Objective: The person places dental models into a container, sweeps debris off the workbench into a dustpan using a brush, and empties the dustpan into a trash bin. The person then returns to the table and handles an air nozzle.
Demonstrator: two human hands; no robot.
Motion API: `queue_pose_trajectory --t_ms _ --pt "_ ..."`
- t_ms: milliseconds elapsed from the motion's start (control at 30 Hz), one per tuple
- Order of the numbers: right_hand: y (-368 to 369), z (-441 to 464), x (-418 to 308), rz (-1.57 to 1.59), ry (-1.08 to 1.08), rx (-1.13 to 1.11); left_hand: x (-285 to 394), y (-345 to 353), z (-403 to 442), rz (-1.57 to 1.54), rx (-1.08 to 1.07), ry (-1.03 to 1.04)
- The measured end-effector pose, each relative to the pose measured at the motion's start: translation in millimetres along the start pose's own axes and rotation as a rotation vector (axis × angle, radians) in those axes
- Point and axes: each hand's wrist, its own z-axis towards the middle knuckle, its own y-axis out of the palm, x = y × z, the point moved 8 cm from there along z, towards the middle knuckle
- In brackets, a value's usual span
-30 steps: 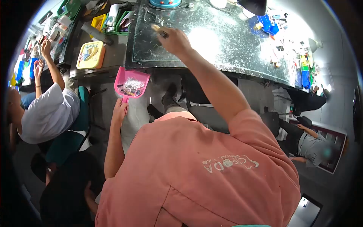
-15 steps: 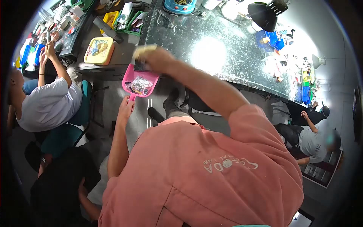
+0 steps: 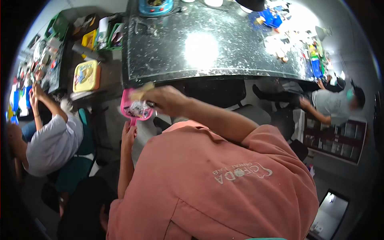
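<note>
My left hand [image 3: 129, 135] is closed around the handle of a pink dustpan [image 3: 124, 99], which hangs by the front left corner of the dark speckled bench. In the pan lies crumpled clear plastic [image 3: 139, 110] with small dark scraps. Above the pan's right side, my right hand [image 3: 166, 100] grips a pale-bristled brush [image 3: 140, 93], slightly smeared by motion. The bristles reach over the pan's open edge; whether they touch the plastic I cannot tell.
The bench [image 3: 160, 52] carries a blue device [image 3: 155, 8] at the back and clutter with blue bins [image 3: 272, 19] at right. A yellow box [image 3: 86, 78] sits on the side table. One person [image 3: 56, 136] sits at left, another [image 3: 334, 106] at right. A black chair [image 3: 216, 93] stands under the bench.
My right hand has brought the brush from the bench corner down over the dustpan. The dustpan now sits lower and left in view, and the whole view has shifted.
</note>
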Motion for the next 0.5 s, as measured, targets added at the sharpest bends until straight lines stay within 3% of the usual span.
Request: queue_pose_trajectory --t_ms 33,67,100,133,200,233,267,333,367,433,467,500 --pt "-5 -14 4 0.341 0.339 -0.061 3 1 -2 -0.044 -0.015 0.024" --pt "-23 -30 4 0.31 0.438 -0.015 6 3 0 -0.09 -0.033 0.048" --pt "-53 -51 17 0.249 0.397 0.228 4 6 4 -0.084 -0.069 0.058" --pt "-83 -80 28 0.184 0.348 0.463 -5 3 8 -0.058 -0.03 0.007" --pt "-150 -157 97 -0.237 0.908 0.395 -9 3 12 -0.014 -0.008 -0.038" --pt "-201 -191 109 -0.266 0.817 0.663 -7 6 12 -0.009 -0.018 -0.055" --pt "-244 -241 135 -0.399 0.957 0.811 -5 7 12 0.0 -0.028 -0.072" --pt "-304 -361 220 -0.709 1.237 0.795 -5 10 17 0.037 -0.071 -0.066" --pt "-319 -392 240 -0.703 1.344 0.805 -2 14 18 0.08 -0.105 -0.063" --pt "-316 -406 252 -0.621 1.558 0.849 6 19 22 0.149 -0.151 -0.052" --pt "-296 -368 240 -0.462 1.567 0.838 10 23 25 0.202 -0.192 0.01" --pt "-266 -318 220 -0.52 1.383 0.789 9 24 25 0.252 -0.238 0.065"
